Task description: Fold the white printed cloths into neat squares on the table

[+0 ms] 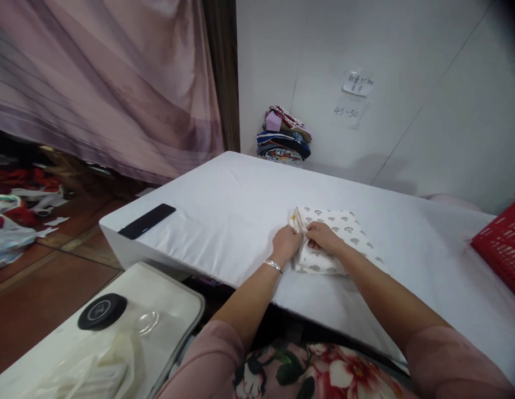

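Observation:
A folded white cloth (pixel 336 227) printed with grey mushroom-like shapes lies on the white-covered table (pixel 240 199) in front of me. My left hand (pixel 287 242), with a silver bracelet at the wrist, is closed on the cloth's left edge, where several layers bunch together. Close beside it, my right hand (pixel 321 237) pinches the same edge from the right, thumb and fingers pressed together. The edge is raised a little between both hands. A small yellow spot shows at the cloth's upper left corner.
A stack of folded clothes (pixel 284 136) stands against the wall at the back. On the table's left end lies a black phone (pixel 147 220). A red plastic basket (pixel 502 238) is at the right. Lower left, a white surface (pixel 166 299) carries a round black object (pixel 102 311) and a plastic bag (pixel 111 360).

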`<action>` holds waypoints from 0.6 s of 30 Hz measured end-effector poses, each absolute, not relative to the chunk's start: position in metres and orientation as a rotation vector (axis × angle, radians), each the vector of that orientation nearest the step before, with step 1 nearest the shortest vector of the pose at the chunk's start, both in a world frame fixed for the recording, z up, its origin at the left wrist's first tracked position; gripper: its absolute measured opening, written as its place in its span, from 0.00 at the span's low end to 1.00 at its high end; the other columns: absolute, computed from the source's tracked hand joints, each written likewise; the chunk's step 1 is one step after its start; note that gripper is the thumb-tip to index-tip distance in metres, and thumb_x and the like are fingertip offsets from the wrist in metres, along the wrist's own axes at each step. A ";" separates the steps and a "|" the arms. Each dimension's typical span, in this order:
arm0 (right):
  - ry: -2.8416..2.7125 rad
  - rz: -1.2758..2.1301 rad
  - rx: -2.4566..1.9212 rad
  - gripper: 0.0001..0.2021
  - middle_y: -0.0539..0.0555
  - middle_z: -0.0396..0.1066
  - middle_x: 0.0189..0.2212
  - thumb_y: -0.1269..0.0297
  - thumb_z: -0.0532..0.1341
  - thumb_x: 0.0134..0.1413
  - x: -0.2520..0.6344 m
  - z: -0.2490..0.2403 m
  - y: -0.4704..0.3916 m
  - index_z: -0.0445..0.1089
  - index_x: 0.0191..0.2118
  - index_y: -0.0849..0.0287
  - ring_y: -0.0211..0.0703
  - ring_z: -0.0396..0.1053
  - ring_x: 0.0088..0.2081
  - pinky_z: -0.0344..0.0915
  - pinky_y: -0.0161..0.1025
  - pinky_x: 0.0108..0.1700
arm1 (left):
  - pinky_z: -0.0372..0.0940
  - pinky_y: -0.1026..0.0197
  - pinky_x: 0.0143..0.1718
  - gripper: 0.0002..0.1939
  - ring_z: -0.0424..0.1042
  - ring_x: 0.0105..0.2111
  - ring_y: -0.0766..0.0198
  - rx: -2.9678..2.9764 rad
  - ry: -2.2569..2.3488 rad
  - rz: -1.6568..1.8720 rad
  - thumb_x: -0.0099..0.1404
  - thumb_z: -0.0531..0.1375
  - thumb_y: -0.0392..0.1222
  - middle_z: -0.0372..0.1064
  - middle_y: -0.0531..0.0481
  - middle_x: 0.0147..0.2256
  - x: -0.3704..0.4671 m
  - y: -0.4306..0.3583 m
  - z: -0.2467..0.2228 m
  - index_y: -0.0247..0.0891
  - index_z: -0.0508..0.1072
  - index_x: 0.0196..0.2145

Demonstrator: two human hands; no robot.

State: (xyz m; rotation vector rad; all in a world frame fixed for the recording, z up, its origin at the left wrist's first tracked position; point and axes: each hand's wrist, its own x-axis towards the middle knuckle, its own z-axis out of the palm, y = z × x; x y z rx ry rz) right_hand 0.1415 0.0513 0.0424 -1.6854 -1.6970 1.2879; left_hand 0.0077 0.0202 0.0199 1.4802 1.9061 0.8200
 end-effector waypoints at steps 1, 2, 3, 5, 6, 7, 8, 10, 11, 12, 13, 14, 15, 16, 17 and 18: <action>-1.695 1.281 -1.695 0.08 0.45 0.64 0.11 0.76 0.57 0.45 0.141 0.043 0.051 0.64 0.34 0.61 0.33 0.62 0.14 0.57 0.27 0.17 | 0.58 0.62 0.31 0.09 0.71 0.35 0.58 1.496 1.902 0.811 0.55 0.59 0.45 0.74 0.46 0.34 0.008 0.021 0.020 0.38 0.73 0.31; -1.695 1.274 -1.702 0.08 0.45 0.64 0.11 0.76 0.57 0.45 0.141 0.043 0.051 0.64 0.35 0.61 0.34 0.62 0.14 0.57 0.27 0.17 | 0.58 0.62 0.32 0.08 0.71 0.35 0.58 1.514 1.895 0.804 0.55 0.59 0.44 0.74 0.46 0.33 0.009 0.021 0.021 0.38 0.73 0.31; -1.697 1.268 -1.707 0.08 0.45 0.64 0.11 0.76 0.57 0.46 0.141 0.043 0.051 0.64 0.35 0.60 0.34 0.62 0.14 0.57 0.27 0.17 | 0.58 0.62 0.31 0.07 0.71 0.35 0.58 1.526 1.885 0.803 0.55 0.59 0.42 0.74 0.46 0.33 0.009 0.022 0.021 0.38 0.73 0.30; -1.695 1.259 -1.719 0.08 0.44 0.64 0.11 0.75 0.58 0.46 0.141 0.043 0.051 0.64 0.35 0.60 0.33 0.62 0.13 0.57 0.27 0.17 | 0.57 0.63 0.30 0.06 0.71 0.34 0.59 1.508 1.850 0.831 0.54 0.58 0.41 0.74 0.46 0.32 0.009 0.023 0.020 0.37 0.73 0.28; -1.694 1.259 -1.723 0.07 0.45 0.64 0.11 0.75 0.58 0.47 0.141 0.044 0.050 0.64 0.35 0.60 0.33 0.62 0.13 0.57 0.27 0.17 | 0.57 0.63 0.30 0.06 0.70 0.32 0.61 1.475 1.818 0.861 0.54 0.58 0.40 0.74 0.47 0.31 0.009 0.024 0.019 0.37 0.73 0.27; -1.695 1.263 -1.726 0.07 0.45 0.64 0.11 0.75 0.58 0.47 0.141 0.044 0.050 0.64 0.34 0.60 0.33 0.62 0.13 0.57 0.27 0.17 | 0.57 0.64 0.29 0.06 0.70 0.31 0.62 1.425 1.778 0.899 0.53 0.58 0.41 0.73 0.48 0.29 0.009 0.025 0.018 0.37 0.73 0.26; -1.698 1.266 -1.728 0.07 0.45 0.64 0.11 0.75 0.58 0.47 0.141 0.045 0.050 0.64 0.34 0.60 0.33 0.62 0.13 0.58 0.27 0.17 | 0.57 0.64 0.28 0.06 0.69 0.29 0.63 1.367 1.732 0.941 0.53 0.58 0.41 0.72 0.49 0.27 0.009 0.026 0.017 0.36 0.72 0.24; -1.712 1.261 -1.746 0.06 0.46 0.65 0.11 0.75 0.57 0.47 0.139 0.048 0.049 0.63 0.33 0.60 0.34 0.62 0.13 0.59 0.28 0.17 | 0.56 0.65 0.26 0.06 0.67 0.25 0.66 1.254 1.646 1.006 0.52 0.59 0.40 0.69 0.51 0.23 0.009 0.027 0.015 0.36 0.70 0.22; -1.728 1.250 -1.764 0.06 0.46 0.65 0.11 0.76 0.57 0.47 0.138 0.049 0.049 0.63 0.33 0.60 0.34 0.62 0.13 0.59 0.28 0.17 | 0.55 0.66 0.25 0.06 0.65 0.24 0.67 1.208 1.619 1.026 0.52 0.59 0.40 0.67 0.52 0.21 0.010 0.027 0.014 0.35 0.70 0.21; -1.746 1.236 -1.784 0.06 0.46 0.65 0.11 0.76 0.57 0.47 0.137 0.051 0.049 0.63 0.32 0.60 0.34 0.62 0.13 0.59 0.28 0.17 | 0.55 0.66 0.24 0.06 0.64 0.23 0.67 1.173 1.602 1.039 0.51 0.59 0.39 0.66 0.53 0.21 0.011 0.027 0.014 0.35 0.69 0.21; -1.763 1.224 -1.800 0.05 0.46 0.65 0.11 0.76 0.57 0.47 0.136 0.052 0.049 0.63 0.32 0.60 0.34 0.62 0.13 0.60 0.28 0.17 | 0.54 0.66 0.24 0.05 0.63 0.22 0.68 1.155 1.592 1.045 0.51 0.58 0.39 0.65 0.53 0.20 0.012 0.026 0.014 0.35 0.69 0.20; -1.779 1.220 -1.808 0.05 0.46 0.65 0.11 0.76 0.57 0.48 0.135 0.053 0.049 0.62 0.32 0.60 0.34 0.63 0.13 0.60 0.28 0.18 | 0.54 0.66 0.23 0.05 0.63 0.22 0.68 1.151 1.583 1.050 0.51 0.58 0.38 0.65 0.53 0.20 0.013 0.025 0.015 0.35 0.69 0.20; -1.791 1.229 -1.811 0.05 0.46 0.65 0.11 0.76 0.57 0.48 0.135 0.054 0.049 0.62 0.31 0.60 0.34 0.63 0.14 0.60 0.29 0.18 | 0.54 0.66 0.24 0.06 0.63 0.22 0.68 1.158 1.575 1.059 0.52 0.57 0.38 0.65 0.53 0.20 0.014 0.025 0.015 0.35 0.69 0.20; -1.798 1.247 -1.805 0.05 0.47 0.65 0.12 0.76 0.58 0.49 0.135 0.054 0.050 0.62 0.31 0.60 0.34 0.63 0.14 0.61 0.28 0.18 | 0.54 0.66 0.24 0.07 0.63 0.23 0.68 1.175 1.566 1.065 0.53 0.56 0.38 0.65 0.53 0.20 0.014 0.024 0.016 0.36 0.69 0.19; -1.802 1.270 -1.798 0.05 0.47 0.65 0.12 0.75 0.58 0.49 0.135 0.054 0.050 0.62 0.32 0.60 0.34 0.63 0.14 0.61 0.28 0.19 | 0.54 0.66 0.24 0.08 0.62 0.23 0.68 1.197 1.557 1.065 0.53 0.55 0.38 0.64 0.53 0.20 0.014 0.023 0.017 0.36 0.68 0.19; -1.809 1.291 -1.793 0.05 0.47 0.66 0.13 0.75 0.58 0.49 0.136 0.054 0.050 0.62 0.32 0.60 0.34 0.64 0.15 0.61 0.28 0.19 | 0.54 0.65 0.24 0.09 0.61 0.22 0.68 1.218 1.547 1.060 0.54 0.55 0.38 0.63 0.54 0.19 0.014 0.022 0.018 0.36 0.67 0.18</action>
